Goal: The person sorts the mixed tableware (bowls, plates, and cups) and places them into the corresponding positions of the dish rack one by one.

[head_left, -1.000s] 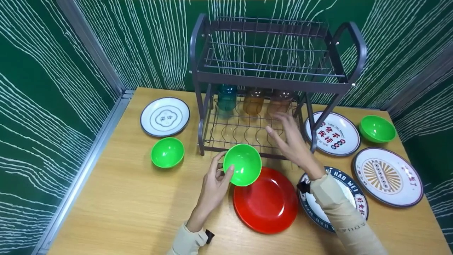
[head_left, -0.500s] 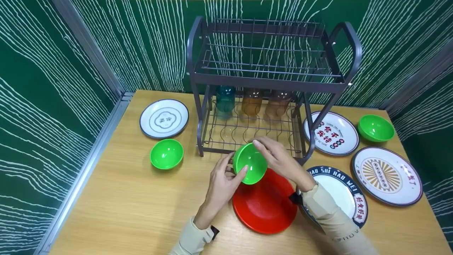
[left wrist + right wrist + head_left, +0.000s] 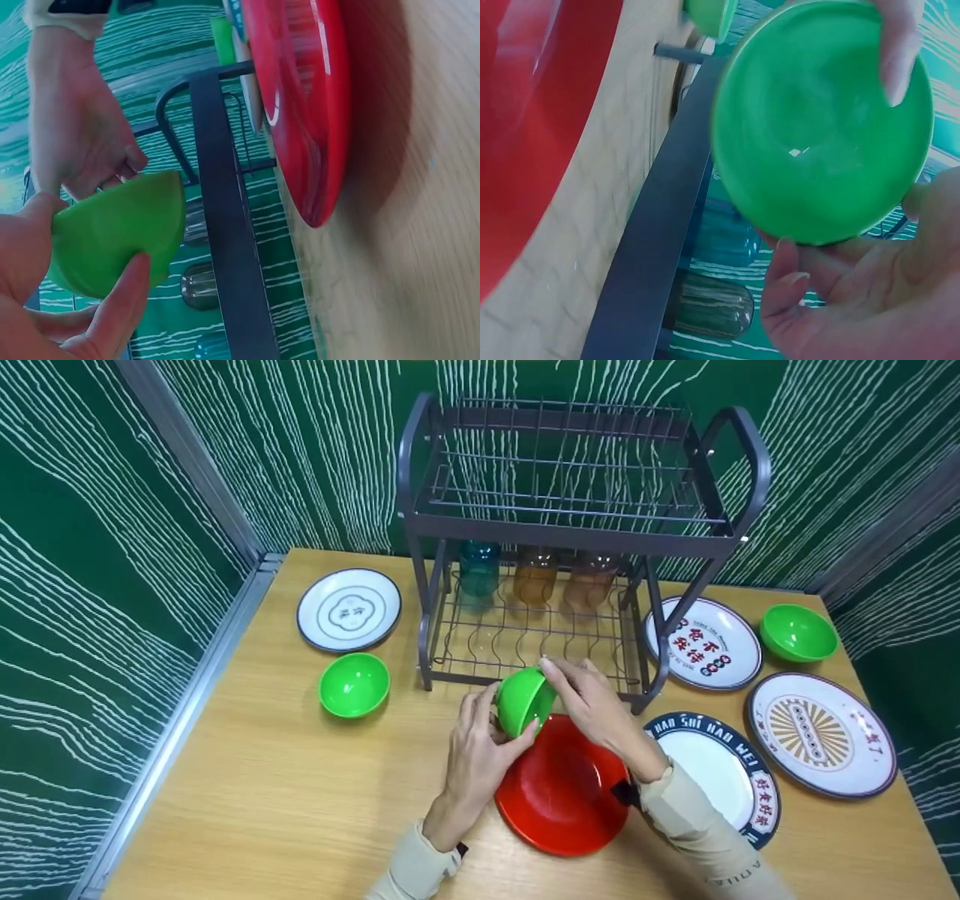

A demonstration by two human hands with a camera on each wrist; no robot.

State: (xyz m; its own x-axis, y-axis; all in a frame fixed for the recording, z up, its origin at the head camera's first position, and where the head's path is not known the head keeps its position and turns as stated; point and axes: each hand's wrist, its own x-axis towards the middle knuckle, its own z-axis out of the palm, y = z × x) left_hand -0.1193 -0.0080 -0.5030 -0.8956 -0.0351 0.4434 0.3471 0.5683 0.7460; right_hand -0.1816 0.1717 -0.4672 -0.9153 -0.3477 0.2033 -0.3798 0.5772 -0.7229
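A green bowl (image 3: 523, 701) is held in the air between both hands, over the far edge of a red plate (image 3: 562, 795). It is tilted so its opening faces right. My left hand (image 3: 480, 757) grips it from the left, fingers on the outside and thumb at the rim; the left wrist view shows fingertips pressing the bowl's outer wall (image 3: 112, 232). On the other side my right hand (image 3: 600, 709) pinches the rim. In the right wrist view that hand's fingers (image 3: 787, 289) curl behind the bowl's edge, and the inside of the bowl faces the camera.
Behind the hands stands a dark two-tier dish rack (image 3: 574, 532), with a blue glass (image 3: 480, 570) and two amber-toned glasses (image 3: 535, 577) on its lower tier. Other green bowls (image 3: 354, 685) and patterned plates (image 3: 349, 609) lie left and right of it on the wooden table (image 3: 262, 795).
My right hand has come from near the rack's lower tier down to the bowl and taken its rim. The bowl has shifted slightly right and turned from facing up to facing right.
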